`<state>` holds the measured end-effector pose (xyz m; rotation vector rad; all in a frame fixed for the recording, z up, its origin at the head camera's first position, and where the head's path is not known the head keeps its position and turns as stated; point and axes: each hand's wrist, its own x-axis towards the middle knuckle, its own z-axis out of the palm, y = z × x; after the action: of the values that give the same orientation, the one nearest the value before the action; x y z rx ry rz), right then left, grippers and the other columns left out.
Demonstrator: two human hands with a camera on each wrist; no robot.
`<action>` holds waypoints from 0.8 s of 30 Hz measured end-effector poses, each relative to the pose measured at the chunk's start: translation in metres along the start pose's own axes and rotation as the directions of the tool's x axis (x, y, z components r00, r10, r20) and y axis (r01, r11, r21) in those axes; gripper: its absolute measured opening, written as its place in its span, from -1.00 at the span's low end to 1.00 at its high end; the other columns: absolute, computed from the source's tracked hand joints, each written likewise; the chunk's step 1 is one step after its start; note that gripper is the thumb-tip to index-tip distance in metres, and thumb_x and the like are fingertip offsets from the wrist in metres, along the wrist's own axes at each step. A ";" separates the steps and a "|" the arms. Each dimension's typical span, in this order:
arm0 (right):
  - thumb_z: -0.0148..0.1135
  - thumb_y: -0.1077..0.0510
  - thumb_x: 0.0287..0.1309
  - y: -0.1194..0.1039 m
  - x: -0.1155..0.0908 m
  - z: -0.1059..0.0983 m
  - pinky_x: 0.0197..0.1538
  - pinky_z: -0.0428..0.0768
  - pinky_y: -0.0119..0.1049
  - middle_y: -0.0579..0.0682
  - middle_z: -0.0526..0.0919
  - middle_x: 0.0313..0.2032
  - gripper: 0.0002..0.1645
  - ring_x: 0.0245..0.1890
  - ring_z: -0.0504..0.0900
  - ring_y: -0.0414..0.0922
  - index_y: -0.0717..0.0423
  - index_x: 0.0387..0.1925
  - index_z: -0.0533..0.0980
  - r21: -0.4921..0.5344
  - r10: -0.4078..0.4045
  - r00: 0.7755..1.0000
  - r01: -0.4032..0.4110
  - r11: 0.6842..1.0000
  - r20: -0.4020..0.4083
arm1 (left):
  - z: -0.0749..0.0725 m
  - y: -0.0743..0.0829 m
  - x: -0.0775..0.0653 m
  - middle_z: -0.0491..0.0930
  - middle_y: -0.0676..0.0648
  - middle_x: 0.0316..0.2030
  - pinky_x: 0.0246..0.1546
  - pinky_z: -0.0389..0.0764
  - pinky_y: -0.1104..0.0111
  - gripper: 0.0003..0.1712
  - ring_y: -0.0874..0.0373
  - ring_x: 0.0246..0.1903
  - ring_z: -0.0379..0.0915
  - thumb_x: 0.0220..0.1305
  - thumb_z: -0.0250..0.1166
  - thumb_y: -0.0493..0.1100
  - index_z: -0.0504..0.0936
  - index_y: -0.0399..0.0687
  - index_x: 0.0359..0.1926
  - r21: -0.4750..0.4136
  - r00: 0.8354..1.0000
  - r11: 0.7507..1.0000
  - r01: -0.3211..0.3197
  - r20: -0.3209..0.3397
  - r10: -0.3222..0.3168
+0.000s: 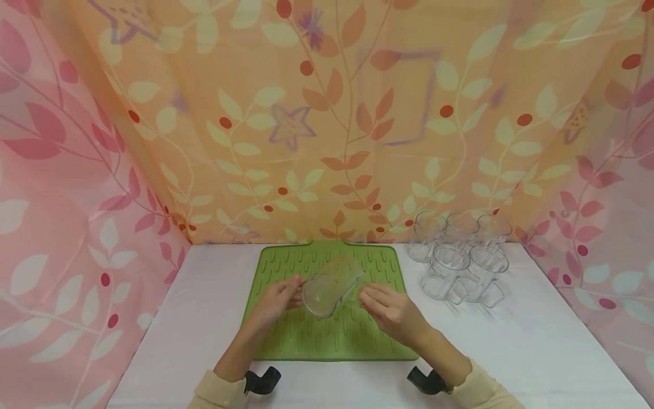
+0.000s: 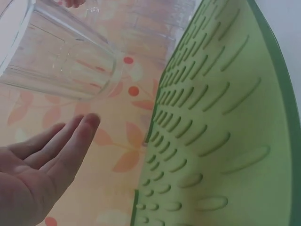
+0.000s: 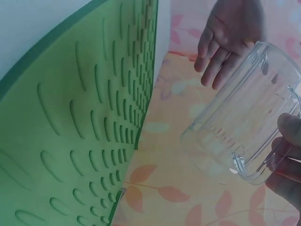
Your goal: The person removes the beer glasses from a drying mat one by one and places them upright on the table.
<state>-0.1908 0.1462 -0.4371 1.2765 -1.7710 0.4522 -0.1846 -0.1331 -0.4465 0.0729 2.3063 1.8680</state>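
Observation:
A clear glass mug (image 1: 332, 287) is held tilted above the green drying mat (image 1: 291, 341). My right hand (image 1: 390, 312) pinches the mug's handle; the right wrist view shows the thumb and fingers of that hand (image 3: 287, 155) closed on it. To the left of the mug, my left hand (image 1: 278, 298) is held out with its fingers extended. In the left wrist view there is a gap between the left hand (image 2: 47, 165) and the mug (image 2: 66, 52), and nothing is in its palm.
Several clear glass mugs (image 1: 449, 258) stand in rows at the back right of the white table (image 1: 536, 341), close to the mat's right side. A patterned curtain (image 1: 332, 113) hangs behind the table, with pink cloth (image 1: 61, 227) along the sides.

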 end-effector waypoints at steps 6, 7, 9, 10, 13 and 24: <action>0.00 0.27 0.41 -0.002 -0.003 0.006 -0.24 0.74 -0.29 0.06 0.78 -0.35 -0.67 -0.32 0.75 -0.04 0.24 -0.31 0.69 -0.023 -0.097 0.995 0.097 0.995 -0.022 | -0.002 -0.001 0.002 0.71 -0.19 -0.12 0.08 0.63 0.12 -0.12 0.09 -0.10 0.66 0.41 -0.10 0.37 0.51 -0.42 0.14 -0.085 0.979 0.995 0.052 0.200 -0.035; 0.00 0.29 0.40 -0.002 -0.003 0.007 -0.24 0.74 -0.29 0.06 0.77 -0.36 -0.67 -0.32 0.75 -0.04 0.24 -0.31 0.69 -0.026 -0.111 0.993 0.111 0.994 -0.024 | -0.002 -0.001 0.002 0.72 -0.16 -0.14 0.03 0.66 0.18 -0.12 0.12 -0.13 0.67 0.41 -0.10 0.36 0.50 -0.44 0.14 -0.108 0.971 0.992 0.063 0.235 -0.036; 0.00 0.30 0.39 -0.003 -0.005 0.008 -0.24 0.74 -0.30 0.06 0.77 -0.35 -0.67 -0.32 0.75 -0.05 0.23 -0.31 0.69 -0.035 -0.134 0.991 0.134 0.990 -0.021 | -0.001 -0.002 0.003 0.72 -0.11 -0.20 -0.08 0.69 0.28 -0.14 0.16 -0.20 0.68 0.43 -0.07 0.31 0.49 -0.49 0.13 -0.152 0.957 0.985 0.079 0.288 -0.032; 0.00 0.31 0.39 -0.003 -0.006 0.009 -0.24 0.74 -0.31 0.05 0.77 -0.35 -0.67 -0.32 0.75 -0.06 0.22 -0.31 0.69 -0.043 -0.144 0.989 0.143 0.989 -0.019 | -0.001 -0.003 0.004 0.72 -0.08 -0.22 -0.14 0.70 0.32 -0.17 0.17 -0.22 0.68 0.45 -0.05 0.28 0.48 -0.51 0.13 -0.173 0.951 0.981 0.088 0.307 -0.031; -0.01 0.31 0.39 -0.004 -0.009 0.011 -0.21 0.74 -0.33 0.04 0.77 -0.34 -0.66 -0.30 0.75 -0.07 0.21 -0.31 0.70 -0.059 -0.163 0.987 0.163 0.985 -0.009 | 0.001 -0.006 0.004 0.73 -0.06 -0.24 -0.28 0.68 0.42 -0.24 0.21 -0.29 0.67 0.45 0.02 0.20 0.47 -0.52 0.14 -0.199 0.940 0.973 0.117 0.340 -0.044; -0.05 0.36 0.36 -0.004 -0.018 0.015 -0.16 0.73 -0.29 0.03 0.77 -0.32 -0.64 -0.27 0.75 -0.08 0.18 -0.32 0.70 -0.081 -0.204 0.979 0.202 0.976 -0.007 | 0.006 -0.019 0.006 0.67 -0.29 -0.03 -0.06 0.70 0.31 -0.27 0.22 -0.19 0.70 0.43 0.08 0.12 0.33 -0.54 0.21 -0.313 0.902 0.921 0.233 0.422 -0.085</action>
<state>-0.1929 0.1438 -0.4606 1.3761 -1.6090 0.2716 -0.1879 -0.1305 -0.4671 0.1913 1.6281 1.9367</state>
